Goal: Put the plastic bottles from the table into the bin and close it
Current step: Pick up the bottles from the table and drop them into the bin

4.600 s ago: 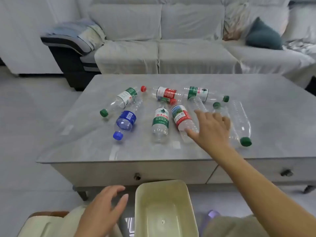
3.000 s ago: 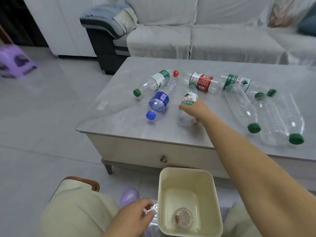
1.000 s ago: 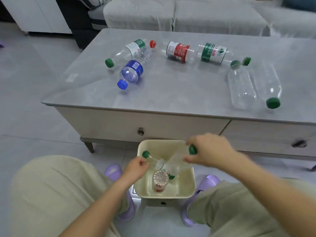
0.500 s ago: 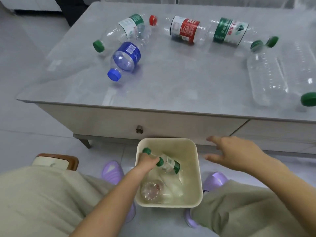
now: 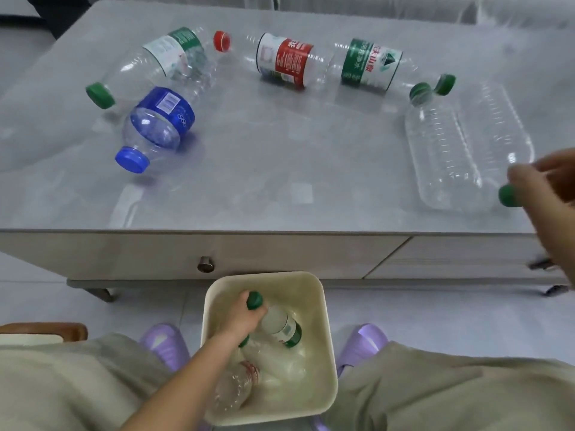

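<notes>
A cream bin [image 5: 327, 337] stands open on the floor between my knees, with several plastic bottles inside. My left hand [image 5: 241, 317] is down in it, shut around the neck of a green-capped bottle [image 5: 281, 326]. Several bottles lie on the grey table [image 5: 280, 169]: a blue one [image 5: 155, 126], a green-capped one [image 5: 168, 57], a red-label one [image 5: 286, 60], a green-label one [image 5: 370, 65] and two large clear ones [image 5: 438, 150]. My right hand [image 5: 544, 188] is blurred at the right edge. Its fingers are apart, at the green cap [image 5: 507, 196] of the rightmost clear bottle [image 5: 497, 129].
The table front has drawers with a round knob [image 5: 205, 264] just above the bin. Purple slippers [image 5: 165, 340] flank the bin on the tiled floor. A wooden chair corner [image 5: 43, 331] shows at lower left. No lid for the bin is in view.
My right hand has let go of its bottle in the bin and swung up right to the large clear bottle's cap. My left hand still holds its bottle, now lower in the bin.
</notes>
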{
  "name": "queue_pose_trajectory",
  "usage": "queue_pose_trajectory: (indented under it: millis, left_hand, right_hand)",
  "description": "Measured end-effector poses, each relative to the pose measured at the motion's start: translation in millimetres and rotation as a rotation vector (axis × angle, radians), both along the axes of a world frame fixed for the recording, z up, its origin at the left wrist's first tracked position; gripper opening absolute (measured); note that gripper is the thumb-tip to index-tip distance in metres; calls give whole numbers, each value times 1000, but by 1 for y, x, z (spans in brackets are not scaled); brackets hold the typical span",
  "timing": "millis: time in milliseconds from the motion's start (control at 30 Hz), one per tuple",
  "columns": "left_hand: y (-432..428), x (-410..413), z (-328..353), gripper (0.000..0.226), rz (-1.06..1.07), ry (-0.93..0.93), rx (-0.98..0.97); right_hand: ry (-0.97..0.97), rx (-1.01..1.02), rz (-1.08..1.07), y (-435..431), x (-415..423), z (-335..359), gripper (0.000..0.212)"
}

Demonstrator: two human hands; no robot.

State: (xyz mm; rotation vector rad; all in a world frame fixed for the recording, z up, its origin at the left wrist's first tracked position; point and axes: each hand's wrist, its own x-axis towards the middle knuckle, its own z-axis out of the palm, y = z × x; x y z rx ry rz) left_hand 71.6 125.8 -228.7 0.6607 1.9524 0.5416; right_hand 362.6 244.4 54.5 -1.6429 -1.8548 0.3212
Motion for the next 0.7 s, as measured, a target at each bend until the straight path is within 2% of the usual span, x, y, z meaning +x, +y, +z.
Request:
queue_pose_trajectory:
  millis: [100, 167, 233, 267, 333, 433, 500, 600, 700]
  left_hand:
    - [-11, 14, 9, 27, -169, -11, 42]
    - [-20, 25, 17, 42, -296, -2, 40]
    - [-30, 36, 22, 62, -400, 2, 12]
    - [-35, 41, 23, 68, -439, 0, 2]
    - [-43, 49, 29, 73, -482, -7, -41]
    - [-48, 51, 29, 74, -473, 6, -81]
    - [-53, 49, 33, 70, -457, 29, -74]
    - [-61, 45, 42, 61, -450, 40, -54]
    - [-74, 42, 56, 49, -463, 63, -10]
  right_hand:
    - [-328, 43, -30, 31, -21, -5, 76]
    - [-603, 3, -35, 42, -35, -11, 87]
    - [-734, -60, -71, 48, -48, -13, 87]
    - [-725, -86, -83, 48, -51, -10, 83]
    - [-561, -60, -73, 39, -54, 3, 74]
    - [-69, 79, 126, -2, -56, 40, 71]
    - [144, 71, 288, -41, -60, 67, 67]
    - [104, -27, 416, -92, -77, 72, 61]
    - [-305, -140, 527, -119, -117, 15, 62]
